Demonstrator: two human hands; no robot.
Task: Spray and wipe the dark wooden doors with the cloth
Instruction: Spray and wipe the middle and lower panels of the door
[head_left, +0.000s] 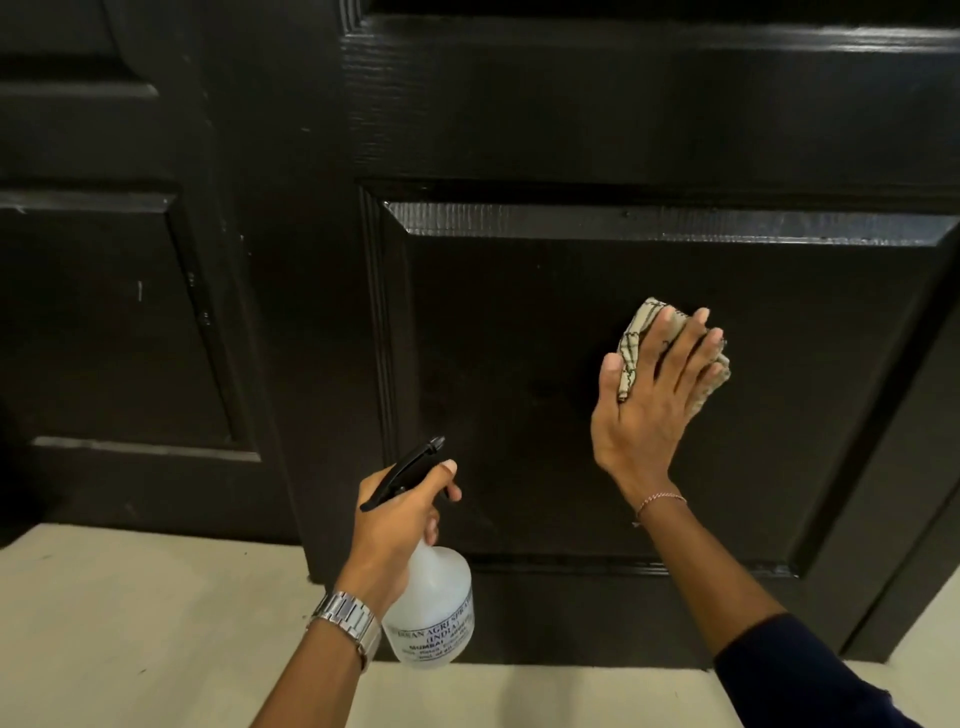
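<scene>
A dark wooden door (519, 130) with raised panels fills the view; a second dark door (104, 312) stands to its left. My right hand (649, 405) presses a folded beige checked cloth (636, 338) flat against the lower panel (519, 389), fingers straight and spread. My left hand (400, 514) grips the neck of a clear spray bottle (436, 608) with a black trigger head, nozzle pointing up towards the door. The bottle hangs below the hand near the door's bottom rail.
Pale cream floor (130, 623) runs along the foot of both doors. A metal watch sits on my left wrist and a thin bracelet on my right. The door's right edge angles away at the far right.
</scene>
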